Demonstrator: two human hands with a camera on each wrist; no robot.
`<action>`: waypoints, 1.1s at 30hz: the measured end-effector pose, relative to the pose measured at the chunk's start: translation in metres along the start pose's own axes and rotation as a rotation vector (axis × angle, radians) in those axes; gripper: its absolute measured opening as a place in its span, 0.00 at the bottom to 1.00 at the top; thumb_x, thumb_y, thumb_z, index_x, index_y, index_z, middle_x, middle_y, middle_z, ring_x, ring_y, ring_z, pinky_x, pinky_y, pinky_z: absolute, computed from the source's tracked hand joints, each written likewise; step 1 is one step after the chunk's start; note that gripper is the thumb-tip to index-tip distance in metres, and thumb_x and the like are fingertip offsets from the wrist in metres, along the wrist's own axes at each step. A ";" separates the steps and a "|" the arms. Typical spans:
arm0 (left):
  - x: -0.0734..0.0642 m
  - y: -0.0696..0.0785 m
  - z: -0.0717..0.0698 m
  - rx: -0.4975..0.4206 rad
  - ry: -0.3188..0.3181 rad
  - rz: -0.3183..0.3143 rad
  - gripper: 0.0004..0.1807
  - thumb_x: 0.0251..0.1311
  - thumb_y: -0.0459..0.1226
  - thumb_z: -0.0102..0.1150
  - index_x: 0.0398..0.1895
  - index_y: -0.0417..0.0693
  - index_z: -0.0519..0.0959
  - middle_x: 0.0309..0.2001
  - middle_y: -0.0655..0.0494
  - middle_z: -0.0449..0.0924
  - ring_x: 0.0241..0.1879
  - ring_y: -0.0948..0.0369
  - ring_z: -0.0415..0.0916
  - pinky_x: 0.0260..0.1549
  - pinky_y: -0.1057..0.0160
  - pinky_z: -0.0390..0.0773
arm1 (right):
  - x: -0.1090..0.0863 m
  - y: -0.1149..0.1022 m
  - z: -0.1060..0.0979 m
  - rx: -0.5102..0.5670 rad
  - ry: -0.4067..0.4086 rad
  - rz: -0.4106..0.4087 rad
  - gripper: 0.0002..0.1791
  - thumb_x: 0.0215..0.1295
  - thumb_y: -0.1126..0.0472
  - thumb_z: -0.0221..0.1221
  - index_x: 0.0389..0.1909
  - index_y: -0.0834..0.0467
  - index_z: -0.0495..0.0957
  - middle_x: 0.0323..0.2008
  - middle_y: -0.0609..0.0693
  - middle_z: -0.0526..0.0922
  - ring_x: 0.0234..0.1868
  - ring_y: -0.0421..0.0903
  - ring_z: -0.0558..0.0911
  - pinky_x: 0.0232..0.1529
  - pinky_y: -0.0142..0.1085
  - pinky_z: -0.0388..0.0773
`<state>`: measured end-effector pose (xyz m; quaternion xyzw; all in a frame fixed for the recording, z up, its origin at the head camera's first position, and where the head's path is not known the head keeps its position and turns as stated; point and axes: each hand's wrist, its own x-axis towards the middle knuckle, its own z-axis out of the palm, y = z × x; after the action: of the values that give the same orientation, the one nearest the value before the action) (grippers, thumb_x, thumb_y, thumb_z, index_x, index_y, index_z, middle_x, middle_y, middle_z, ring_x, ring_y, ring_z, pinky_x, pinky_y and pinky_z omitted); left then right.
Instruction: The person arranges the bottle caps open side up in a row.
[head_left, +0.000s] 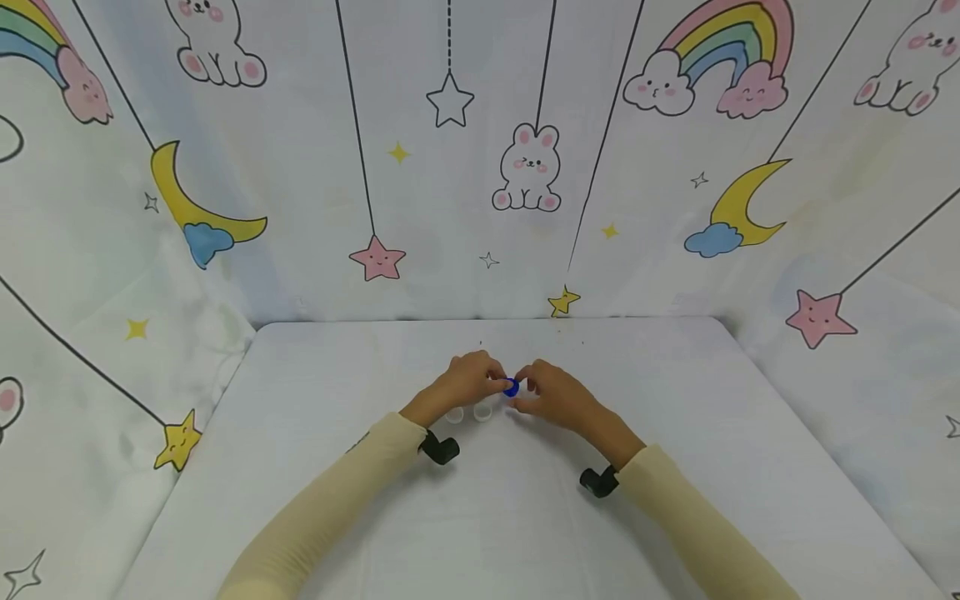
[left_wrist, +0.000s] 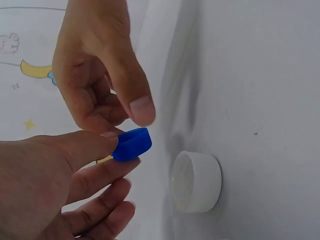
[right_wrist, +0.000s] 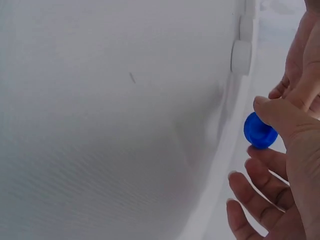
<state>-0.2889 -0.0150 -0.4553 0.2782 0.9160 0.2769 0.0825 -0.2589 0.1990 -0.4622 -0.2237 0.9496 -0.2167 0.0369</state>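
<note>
A small blue bottle cap (head_left: 511, 387) is pinched between thumb and fingers of my left hand (head_left: 467, 383), raised over the white table. In the left wrist view the hollow side of the blue cap (left_wrist: 132, 145) shows, with the thumb on its near edge. My right hand (head_left: 558, 396) faces it from the right, thumb and fingers parted around the cap. Its thumb tip comes close to the cap's rim in the left wrist view. Two white caps, one (head_left: 454, 414) beside the other (head_left: 482, 412), stand on the table below my left hand.
The white table (head_left: 480, 517) stretches out on all sides, its far edge meeting a cloth backdrop (head_left: 480, 208) printed with rabbits, moons and stars. Each wrist wears a small black camera, the left one (head_left: 440, 448) and the right one (head_left: 598, 482).
</note>
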 end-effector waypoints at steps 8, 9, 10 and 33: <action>0.000 -0.004 0.001 -0.120 -0.068 -0.061 0.15 0.74 0.46 0.61 0.49 0.48 0.90 0.47 0.57 0.91 0.52 0.56 0.83 0.54 0.48 0.75 | 0.000 -0.001 0.007 -0.102 0.075 -0.063 0.19 0.64 0.52 0.74 0.51 0.58 0.86 0.39 0.48 0.80 0.38 0.43 0.81 0.40 0.35 0.81; 0.000 -0.005 0.001 -0.128 -0.071 -0.062 0.15 0.75 0.46 0.61 0.49 0.47 0.90 0.47 0.57 0.91 0.51 0.56 0.83 0.54 0.48 0.75 | 0.000 -0.001 0.007 -0.111 0.082 -0.072 0.19 0.64 0.53 0.74 0.51 0.58 0.86 0.39 0.48 0.81 0.39 0.44 0.81 0.41 0.35 0.81; 0.000 -0.005 0.001 -0.133 -0.072 -0.063 0.15 0.75 0.46 0.61 0.49 0.47 0.90 0.47 0.57 0.91 0.51 0.56 0.83 0.55 0.47 0.74 | 0.000 -0.002 0.007 -0.117 0.088 -0.079 0.19 0.64 0.53 0.74 0.51 0.59 0.86 0.40 0.48 0.81 0.39 0.44 0.81 0.42 0.35 0.82; -0.017 0.007 0.008 0.199 -0.040 0.084 0.18 0.66 0.45 0.72 0.57 0.53 0.86 0.49 0.50 0.82 0.49 0.54 0.79 0.47 0.48 0.74 | -0.006 -0.007 0.000 -0.047 -0.054 -0.066 0.16 0.66 0.54 0.72 0.50 0.57 0.88 0.37 0.44 0.80 0.38 0.40 0.78 0.42 0.33 0.80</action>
<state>-0.2688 -0.0157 -0.4576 0.3284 0.9248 0.1823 0.0611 -0.2505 0.1964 -0.4594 -0.2615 0.9451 -0.1894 0.0502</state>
